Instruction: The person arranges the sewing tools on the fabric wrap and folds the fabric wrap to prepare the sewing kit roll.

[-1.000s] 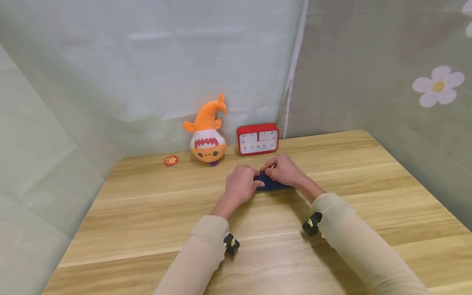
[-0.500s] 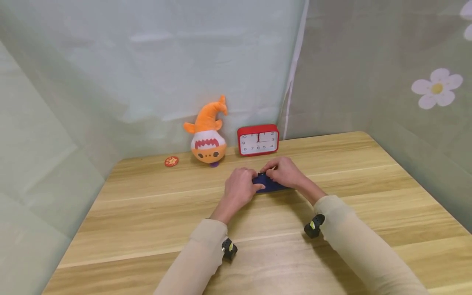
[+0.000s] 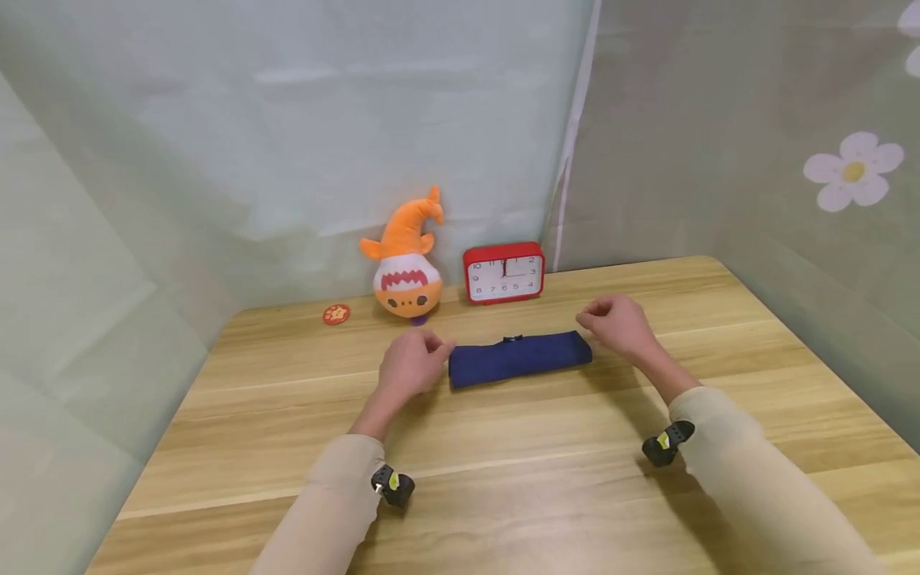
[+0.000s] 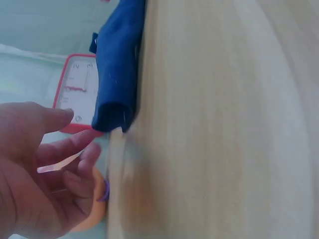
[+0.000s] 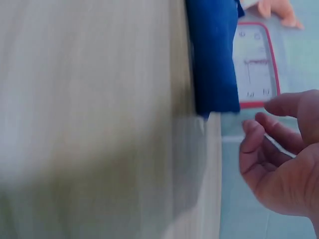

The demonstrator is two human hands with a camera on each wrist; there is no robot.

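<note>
A folded dark blue cloth (image 3: 519, 358) lies as a long strip on the wooden table (image 3: 503, 447), free of both hands. My left hand (image 3: 411, 361) hovers just left of its left end, fingers loosely curled and holding nothing. My right hand (image 3: 616, 323) hovers just beyond its right end, likewise loosely curled and empty. The left wrist view shows the cloth (image 4: 119, 64) end-on beside my left hand (image 4: 40, 169). In the right wrist view the cloth (image 5: 213, 55) lies near my right hand (image 5: 284, 154).
An orange and white plush toy (image 3: 404, 263) and a red clock (image 3: 503, 272) stand at the table's back edge, against the curtain. A small red round badge (image 3: 335, 314) lies left of the toy. Curtains close in the left, back and right sides.
Both hands were together on the bunched blue cloth; they have let go and moved apart, left and right. The cloth now lies stretched out as a long strip.
</note>
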